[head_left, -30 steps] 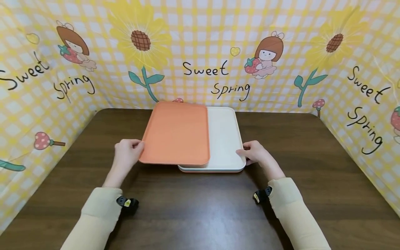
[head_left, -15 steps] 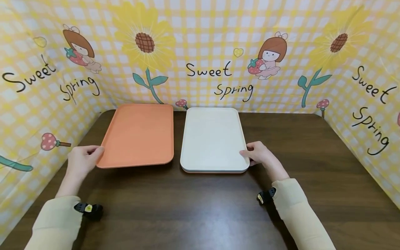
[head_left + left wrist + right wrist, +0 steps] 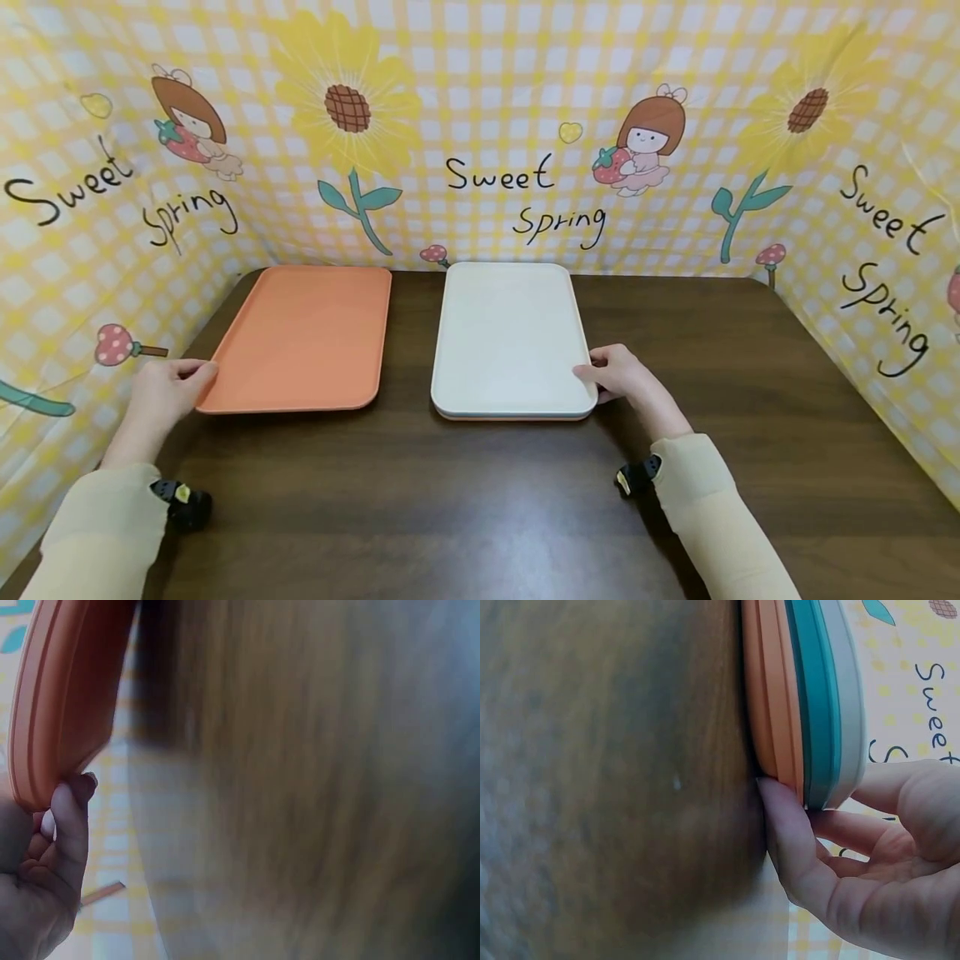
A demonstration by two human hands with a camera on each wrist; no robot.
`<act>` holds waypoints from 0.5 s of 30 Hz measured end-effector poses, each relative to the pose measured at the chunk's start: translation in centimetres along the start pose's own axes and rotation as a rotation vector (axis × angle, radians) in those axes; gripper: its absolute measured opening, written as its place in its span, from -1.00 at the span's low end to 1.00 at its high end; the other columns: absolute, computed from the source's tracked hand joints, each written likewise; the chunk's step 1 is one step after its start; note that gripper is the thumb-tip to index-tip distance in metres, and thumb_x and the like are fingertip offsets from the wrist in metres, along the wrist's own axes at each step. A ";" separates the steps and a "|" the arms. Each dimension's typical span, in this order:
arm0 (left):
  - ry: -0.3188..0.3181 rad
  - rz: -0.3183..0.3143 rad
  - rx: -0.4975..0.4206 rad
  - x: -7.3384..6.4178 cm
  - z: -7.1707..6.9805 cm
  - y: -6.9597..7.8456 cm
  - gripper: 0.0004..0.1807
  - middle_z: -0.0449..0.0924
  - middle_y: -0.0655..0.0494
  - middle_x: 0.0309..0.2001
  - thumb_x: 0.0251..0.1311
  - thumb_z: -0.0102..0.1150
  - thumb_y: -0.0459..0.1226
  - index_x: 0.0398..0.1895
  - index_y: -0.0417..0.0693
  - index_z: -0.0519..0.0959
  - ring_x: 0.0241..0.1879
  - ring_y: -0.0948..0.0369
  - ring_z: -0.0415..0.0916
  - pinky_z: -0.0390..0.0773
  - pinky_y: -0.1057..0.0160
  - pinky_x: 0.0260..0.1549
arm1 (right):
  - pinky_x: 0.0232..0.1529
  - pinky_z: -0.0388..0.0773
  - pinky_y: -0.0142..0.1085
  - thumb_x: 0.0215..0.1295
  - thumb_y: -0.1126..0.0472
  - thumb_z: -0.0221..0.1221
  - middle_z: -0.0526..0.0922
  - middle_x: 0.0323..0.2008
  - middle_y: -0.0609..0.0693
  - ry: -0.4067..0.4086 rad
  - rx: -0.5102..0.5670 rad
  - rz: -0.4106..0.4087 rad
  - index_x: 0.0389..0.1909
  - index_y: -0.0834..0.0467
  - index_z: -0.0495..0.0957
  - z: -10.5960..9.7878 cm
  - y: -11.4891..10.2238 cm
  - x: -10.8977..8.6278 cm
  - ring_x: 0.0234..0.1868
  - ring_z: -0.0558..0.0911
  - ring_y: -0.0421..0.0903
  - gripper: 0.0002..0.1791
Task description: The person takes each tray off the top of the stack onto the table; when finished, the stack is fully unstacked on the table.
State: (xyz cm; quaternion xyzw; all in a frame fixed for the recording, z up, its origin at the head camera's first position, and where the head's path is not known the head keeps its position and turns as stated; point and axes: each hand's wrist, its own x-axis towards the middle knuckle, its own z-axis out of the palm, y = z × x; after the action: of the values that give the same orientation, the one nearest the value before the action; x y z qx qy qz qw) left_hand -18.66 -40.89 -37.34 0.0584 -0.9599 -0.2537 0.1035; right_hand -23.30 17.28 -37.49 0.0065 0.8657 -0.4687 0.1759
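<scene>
My left hand [image 3: 165, 393] pinches an orange rectangular tray [image 3: 303, 342] by its left side near the front corner. In the left wrist view the tray's underside shows, with its near end held off the table. To the right, a white tray [image 3: 513, 333] lies on top of a stack. The right wrist view shows a teal tray [image 3: 815, 705] under it and orange tray rims [image 3: 772, 697] at the bottom. My right hand [image 3: 624, 377] grips this stack at its right side near the front corner, thumb on the white rim and fingers below.
Both trays' places are on a dark brown wooden table [image 3: 480, 500]. A yellow checked cloth [image 3: 495, 100] with flowers and lettering stands along the back and both sides. A strip of table separates the orange tray from the stack.
My left hand has drawn the orange tray leftward off the white tray and lowered it toward the table. The right hand has kept its grip on the stack.
</scene>
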 end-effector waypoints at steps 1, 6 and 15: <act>-0.007 -0.003 0.004 0.3 0.0 -0.2 -0.51 0.61 -0.39 -0.19 0.28 -0.01 -0.11 -0.10 -0.44 0.59 -0.51 0.40 0.37 0.36 0.43 -0.60 | -0.43 0.66 -0.26 0.29 0.24 0.13 0.59 -0.38 0.08 0.003 -0.002 0.002 0.03 0.46 0.45 0.0 0.0 0.0 -0.54 0.59 -0.25 -0.59; -0.043 -0.028 0.028 1.3 0.2 -1.4 -0.50 0.57 -0.42 -0.18 0.30 -0.02 -0.11 -0.08 -0.47 0.57 -0.50 0.31 0.36 0.37 0.39 -0.60 | -0.40 0.66 -0.25 0.29 0.23 0.13 0.59 -0.30 0.14 0.000 -0.013 0.008 0.07 0.44 0.44 0.1 0.2 -0.1 -0.50 0.59 -0.24 -0.58; -0.094 -0.093 0.052 1.7 -0.1 -1.9 -0.43 0.53 -0.43 -0.15 0.32 -0.07 -0.05 -0.01 -0.48 0.52 -0.33 -0.06 0.46 0.43 0.22 -0.46 | -0.43 0.66 -0.25 0.29 0.24 0.13 0.61 -0.32 0.14 0.013 -0.026 0.001 0.05 0.44 0.45 0.0 -0.1 -0.1 -0.52 0.59 -0.24 -0.60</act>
State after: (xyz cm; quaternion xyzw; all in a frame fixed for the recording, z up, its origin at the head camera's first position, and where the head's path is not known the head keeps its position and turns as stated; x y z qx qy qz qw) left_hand -20.21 -42.88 -37.91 0.0938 -0.9663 -0.2356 0.0451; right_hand -23.24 17.20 -37.36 0.0076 0.8727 -0.4573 0.1706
